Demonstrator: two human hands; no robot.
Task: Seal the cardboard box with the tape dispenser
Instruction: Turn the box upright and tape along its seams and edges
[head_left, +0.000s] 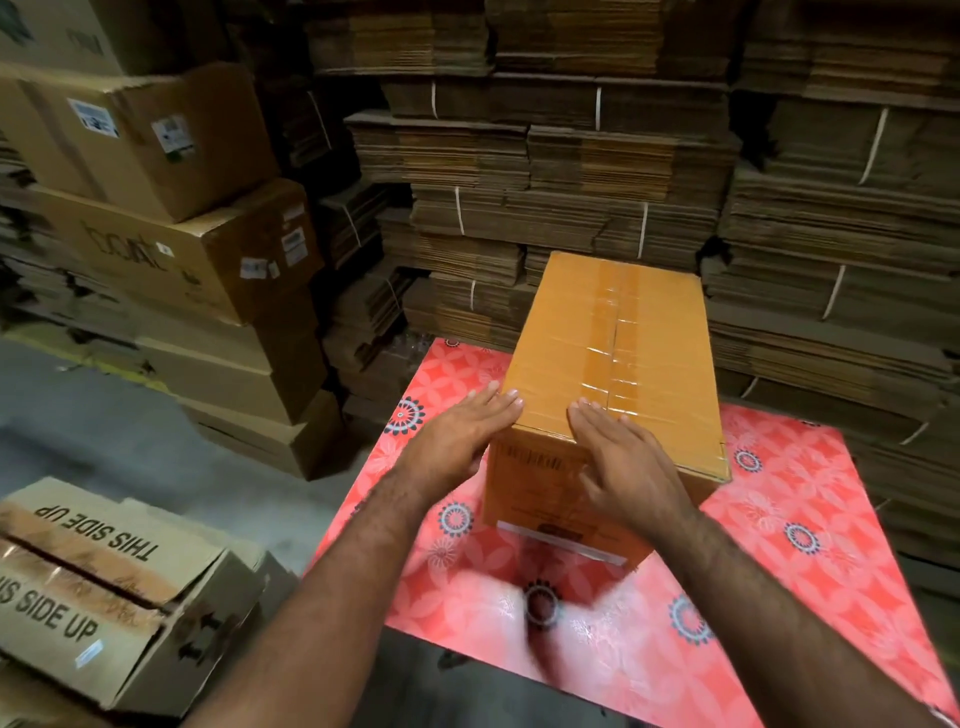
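Observation:
An orange-brown cardboard box (618, 343) stands on a table with a red flowered cover (810, 519). Its top flaps are closed, and clear tape runs along the centre seam. My left hand (462, 431) lies with straight fingers at the box's near left top corner. My right hand (623, 467) lies flat over the near top edge and front face, fingertips on the taped seam. No tape dispenser is in view.
Stacked cardboard boxes (171, 249) rise at the left. A box marked THIS SIDE UP (104, 577) sits at the lower left. Bundles of flat cardboard (571, 171) wall off the back and right. Grey floor (104, 415) shows at the left.

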